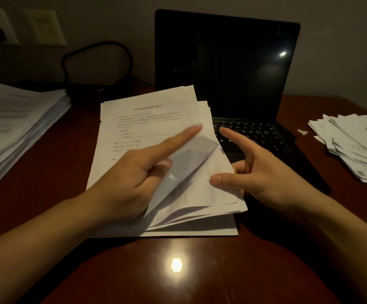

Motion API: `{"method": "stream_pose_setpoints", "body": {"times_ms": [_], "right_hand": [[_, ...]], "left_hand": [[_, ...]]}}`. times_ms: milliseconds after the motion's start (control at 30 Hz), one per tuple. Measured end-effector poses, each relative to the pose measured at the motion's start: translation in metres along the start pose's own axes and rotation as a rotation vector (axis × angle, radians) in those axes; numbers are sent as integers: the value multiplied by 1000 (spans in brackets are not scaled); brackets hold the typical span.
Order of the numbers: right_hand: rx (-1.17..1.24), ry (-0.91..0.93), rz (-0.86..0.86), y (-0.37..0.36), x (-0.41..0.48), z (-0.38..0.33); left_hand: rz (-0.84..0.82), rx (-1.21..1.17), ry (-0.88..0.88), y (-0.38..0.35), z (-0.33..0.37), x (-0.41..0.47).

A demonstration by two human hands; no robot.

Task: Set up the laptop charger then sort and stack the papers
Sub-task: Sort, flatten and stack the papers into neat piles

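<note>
At 9 o'clock a tall stack sits on the desk; behind it, at 11 o'clock, a dark cable loops toward the laptop, so the charger part looks done, though neither end shows plainly; the step in hand is sorting. The pile lies at centre, its far right corner over the laptop's near left corner; its long axis runs from 6 to 12 o'clock, the printed heading at the 12 end, so it reads upright to the person. The left hand rests on the pile, forefinger straight and aimed at 1 o'clock along a raised sheet, the other fingers curled by its underside; whether they grip it I cannot tell. The right hand pinches the pile's lifted right edge, thumb on top, curled fingers beneath, forefinger free and pointing to 11 o'clock. Done well, one sheet is peeled at a time: the left hand pins the lower sheets flat while the right lifts from the corner, slowly, lest two cling together; keeping headings at 12 spares turning later. Loose papers lie fanned at 3 o'clock.
</note>
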State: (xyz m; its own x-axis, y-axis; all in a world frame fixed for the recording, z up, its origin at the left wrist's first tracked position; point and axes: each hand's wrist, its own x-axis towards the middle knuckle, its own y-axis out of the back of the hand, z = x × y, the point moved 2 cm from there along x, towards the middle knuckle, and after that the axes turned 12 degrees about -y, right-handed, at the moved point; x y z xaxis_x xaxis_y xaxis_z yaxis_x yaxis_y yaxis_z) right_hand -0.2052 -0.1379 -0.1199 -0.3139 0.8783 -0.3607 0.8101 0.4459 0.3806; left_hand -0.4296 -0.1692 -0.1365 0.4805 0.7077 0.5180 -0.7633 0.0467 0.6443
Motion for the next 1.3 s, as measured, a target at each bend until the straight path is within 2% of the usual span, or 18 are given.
{"method": "stream_pose_setpoints", "body": {"times_ms": [233,333,433,533,700,800,867,1000,1133,1200,1300], "right_hand": [[53,18,-31,0,1,1],[60,36,-17,0,0,0],[62,63,14,0,1,2],[49,80,56,-4,4,2],[70,64,144,-6,3,4],[-24,108,349,2,6,8],[45,78,393,6,8,11],[434,-48,171,3,12,10],[590,-110,14,3,15,11],[579,-115,29,6,16,13],[315,-84,95,12,16,14]], "left_hand": [[-65,128,-84,-3,-2,1],[-145,103,-42,-4,-4,1],[-162,-2,20,-4,-5,-1],[-186,-3,49,-6,-6,-3],[-125,-68,56,-2,-7,1],[-25,-77,65,0,-9,1],[54,-132,91,2,-9,1],[134,-354,98,4,9,4],[58,-480,135,-5,24,6],[29,-574,191,-11,23,6],[20,-668,246,-14,19,8]]}}
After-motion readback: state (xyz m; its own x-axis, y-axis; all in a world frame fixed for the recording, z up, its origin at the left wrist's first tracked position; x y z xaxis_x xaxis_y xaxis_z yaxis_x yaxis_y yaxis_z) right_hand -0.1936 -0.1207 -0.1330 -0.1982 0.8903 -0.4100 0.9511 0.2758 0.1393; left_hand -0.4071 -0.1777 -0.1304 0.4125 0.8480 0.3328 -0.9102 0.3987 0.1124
